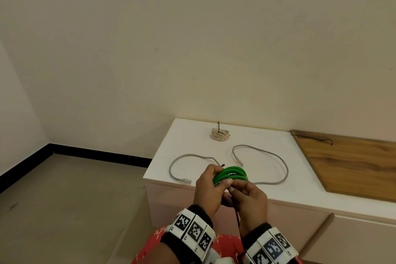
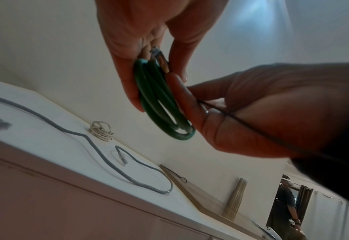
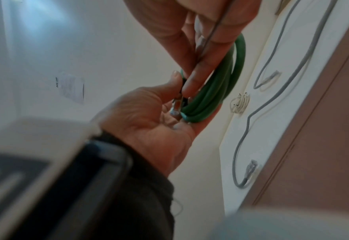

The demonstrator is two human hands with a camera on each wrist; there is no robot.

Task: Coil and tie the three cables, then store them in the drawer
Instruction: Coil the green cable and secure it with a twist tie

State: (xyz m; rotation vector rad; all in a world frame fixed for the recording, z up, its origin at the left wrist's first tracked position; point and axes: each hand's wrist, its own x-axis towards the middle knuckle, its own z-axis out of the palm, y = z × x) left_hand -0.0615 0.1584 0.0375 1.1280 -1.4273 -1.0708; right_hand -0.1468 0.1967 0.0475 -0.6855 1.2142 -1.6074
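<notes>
- Between both hands, above the cabinet's front edge: green cable, wound into a tight coil, off the surface.
- Left hand grips the coil's near side, fingers curled round the loops, thumb on top; a metal-tipped plug sits against the palm.
- Right hand pinches a thin black tie betw. thumb & forefinger, right at the coil; tie's tail runs back past the wrist.
- Both wrists wear black bands w/ printed marker tiles.
- Just behind the hands, on the white cabinet top: grey cable, uncoiled, lying in two loose loops, both plugs free.
- Further back near the wall: cream cable, coiled & bound w/ a black tie.
- Right of that, a wooden board on the cabinet w/ another black tie lying loose on it.
- Cabinet drawer fronts below appear closed.
- Left wrist view: a person stands in a doorway far off.
</notes>
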